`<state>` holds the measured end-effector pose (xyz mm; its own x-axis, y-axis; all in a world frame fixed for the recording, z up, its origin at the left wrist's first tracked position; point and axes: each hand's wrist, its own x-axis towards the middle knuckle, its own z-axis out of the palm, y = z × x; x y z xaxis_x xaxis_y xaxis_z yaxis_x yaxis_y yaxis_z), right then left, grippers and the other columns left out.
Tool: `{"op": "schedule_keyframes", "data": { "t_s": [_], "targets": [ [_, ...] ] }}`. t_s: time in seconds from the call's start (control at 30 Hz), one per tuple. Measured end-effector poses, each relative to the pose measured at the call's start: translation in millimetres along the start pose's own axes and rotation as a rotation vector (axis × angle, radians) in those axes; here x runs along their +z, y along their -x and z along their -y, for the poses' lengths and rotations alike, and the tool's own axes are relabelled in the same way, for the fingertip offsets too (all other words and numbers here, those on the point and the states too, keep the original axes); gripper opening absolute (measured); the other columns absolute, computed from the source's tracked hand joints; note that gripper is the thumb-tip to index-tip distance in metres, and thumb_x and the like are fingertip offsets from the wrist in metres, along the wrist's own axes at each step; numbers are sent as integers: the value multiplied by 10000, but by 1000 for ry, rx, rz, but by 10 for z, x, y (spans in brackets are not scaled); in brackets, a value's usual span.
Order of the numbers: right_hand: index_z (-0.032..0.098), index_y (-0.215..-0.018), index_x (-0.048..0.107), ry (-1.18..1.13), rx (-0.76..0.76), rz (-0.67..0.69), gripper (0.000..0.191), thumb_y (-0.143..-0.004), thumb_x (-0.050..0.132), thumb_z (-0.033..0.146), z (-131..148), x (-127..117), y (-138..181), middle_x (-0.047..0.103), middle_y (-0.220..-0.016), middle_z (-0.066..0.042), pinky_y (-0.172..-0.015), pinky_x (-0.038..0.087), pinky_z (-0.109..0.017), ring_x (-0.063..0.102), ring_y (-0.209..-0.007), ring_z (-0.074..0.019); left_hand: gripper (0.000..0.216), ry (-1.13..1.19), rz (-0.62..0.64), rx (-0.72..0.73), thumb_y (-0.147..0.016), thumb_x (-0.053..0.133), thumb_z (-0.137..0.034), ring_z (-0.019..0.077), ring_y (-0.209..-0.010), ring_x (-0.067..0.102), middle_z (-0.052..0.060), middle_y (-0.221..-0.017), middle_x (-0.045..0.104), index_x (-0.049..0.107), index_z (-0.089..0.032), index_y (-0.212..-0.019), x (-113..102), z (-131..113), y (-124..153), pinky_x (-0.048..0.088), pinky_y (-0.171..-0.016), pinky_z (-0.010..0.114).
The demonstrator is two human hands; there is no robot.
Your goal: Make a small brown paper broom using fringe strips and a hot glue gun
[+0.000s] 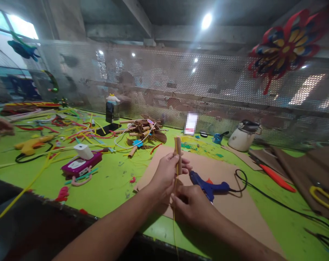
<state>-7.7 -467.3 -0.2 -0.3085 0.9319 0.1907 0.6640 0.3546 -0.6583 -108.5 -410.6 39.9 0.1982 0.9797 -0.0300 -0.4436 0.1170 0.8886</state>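
Note:
A narrow brown strip or tube (178,146), perhaps of paper, stands nearly upright in my left hand (164,172), whose fingers are wrapped round it. Along its face runs a yellow string (175,228) that hangs down past the table's front edge. Just below, my right hand (195,203) is closed, thumb and fingers pinched at the strip's lower end by the string; the exact grip is partly hidden. Beside that hand a blue glue gun (212,187) lies on a sheet of brown paper (243,221).
On the green table (107,195) are a purple power block (81,165), a yellow glue gun (31,145), a pile of brown pieces (146,130), a jug (242,137) and yellow-handled scissors (323,198). Black cable runs right. Another person's hand (1,127) shows far left.

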Motion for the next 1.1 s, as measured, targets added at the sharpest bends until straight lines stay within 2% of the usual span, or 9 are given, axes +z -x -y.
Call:
{"op": "schedule_keyframes", "data": {
  "t_s": [0.13, 0.33, 0.43, 0.53, 0.63, 0.77, 0.87, 1.0, 1.1],
  "targets": [
    [164, -575, 586, 113, -105, -37, 312, -847, 522, 303, 53, -294, 20, 553, -532, 11, -481, 288, -235, 434, -496, -102, 130, -36, 32, -9, -888, 408, -94, 109, -527, 609, 56, -691, 630, 531, -96, -933, -35, -7, -25, 435, -487, 193],
    [182, -706, 661, 113, -52, -210, 275, -867, 502, 339, -185, -1008, -4, 646, -656, -29, -562, 428, -270, 561, -596, -155, 128, -84, 69, -22, -883, 411, -97, 119, -505, 608, 66, -670, 637, 534, -86, -916, -89, 7, -93, 402, -461, 201],
    [192, -919, 687, 274, -136, -63, 197, -828, 514, 224, -433, -1190, 37, 680, -943, -80, -748, 482, -333, 613, -847, -212, 124, -87, 71, -15, -885, 412, -103, 111, -515, 601, 78, -691, 651, 534, -93, -908, -100, 17, -107, 388, -457, 193],
    [190, -1081, 644, 367, -193, 141, 342, -767, 527, 120, -602, -1158, 111, 623, -1123, -111, -895, 449, -381, 556, -1054, -251, 135, -113, 74, -12, -891, 410, -111, 106, -542, 602, 88, -728, 661, 545, -105, -888, -111, 31, -120, 382, -462, 187],
    [159, -1142, 597, 391, -179, 198, 407, -744, 538, 93, -646, -997, 163, 611, -1093, -132, -862, 458, -389, 563, -994, -253, 144, -148, 65, -30, -888, 416, -111, 106, -560, 608, 105, -764, 666, 558, -104, -865, -125, 33, -151, 388, -469, 184],
    [145, -1087, 607, 420, -204, 104, 375, -736, 511, 55, -633, -818, 180, 614, -985, -116, -812, 451, -367, 556, -923, -238, 143, -198, 42, -62, -873, 444, -112, 117, -586, 627, 125, -793, 671, 577, -96, -823, -140, -17, -228, 402, -467, 180],
    [195, -948, 650, 323, -144, 6, 272, -728, 538, 80, -654, -833, 199, 612, -932, -77, -755, 461, -331, 571, -851, -211, 126, -227, 17, -80, -857, 464, -105, 118, -582, 630, 119, -780, 673, 578, -103, -801, -144, -57, -291, 402, -452, 173],
    [223, -958, 658, 36, -24, -72, 192, -782, 583, 214, -735, -1054, 245, 639, -957, -65, -730, 486, -311, 609, -844, -208, 143, -225, 33, -152, -838, 458, -101, 128, -550, 628, 113, -737, 669, 575, -103, -756, -135, 18, -331, 413, -431, 184],
    [200, -1023, 647, -272, 123, -138, 288, -855, 539, 407, -788, -1185, 281, 667, -980, -102, -640, 501, -304, 641, -850, -237, 147, -200, 89, -236, -817, 459, -122, 144, -514, 623, 115, -687, 662, 578, -103, -732, -126, 151, -307, 389, -388, 190]
  ]
}}
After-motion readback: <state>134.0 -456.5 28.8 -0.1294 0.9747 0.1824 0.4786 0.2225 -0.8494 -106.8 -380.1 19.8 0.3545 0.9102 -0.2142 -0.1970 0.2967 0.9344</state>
